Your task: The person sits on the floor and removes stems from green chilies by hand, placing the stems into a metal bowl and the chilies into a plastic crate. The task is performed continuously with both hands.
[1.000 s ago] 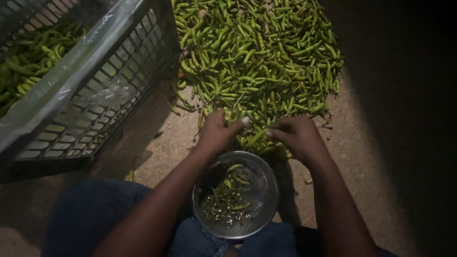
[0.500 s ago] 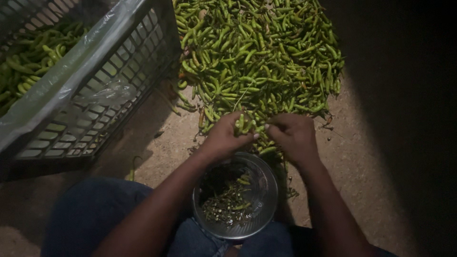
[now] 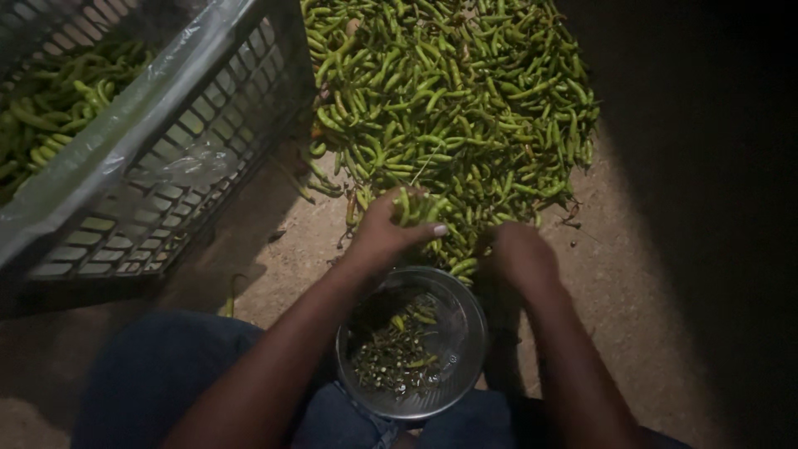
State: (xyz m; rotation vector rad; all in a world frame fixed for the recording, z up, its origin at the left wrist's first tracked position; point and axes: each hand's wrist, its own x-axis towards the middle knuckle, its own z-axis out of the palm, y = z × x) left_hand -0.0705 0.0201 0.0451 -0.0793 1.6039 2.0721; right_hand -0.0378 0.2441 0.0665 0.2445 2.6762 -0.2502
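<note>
Head view | left hand (image 3: 386, 233) fingers pinching green chillies (image 3: 416, 206) | right hand (image 3: 519, 254) fingers curled, grip unclear | above metal bowl (image 3: 465, 333)

A dim produce-sorting spot on a bare floor, the look of a farm shed or market back room.

A large heap of green chillies (image 3: 453, 108) lies loose on the rough, sandy concrete floor (image 3: 632, 283), lit by one pool of light with darkness all round. Beside it stands a grey slatted plastic crate (image 3: 158, 199) lined with clear plastic sheet and part filled with more chillies. A round metal bowl (image 3: 411, 345) holding stems and scraps sits between the knees of a person seated low at the heap, working on the ground.
</note>
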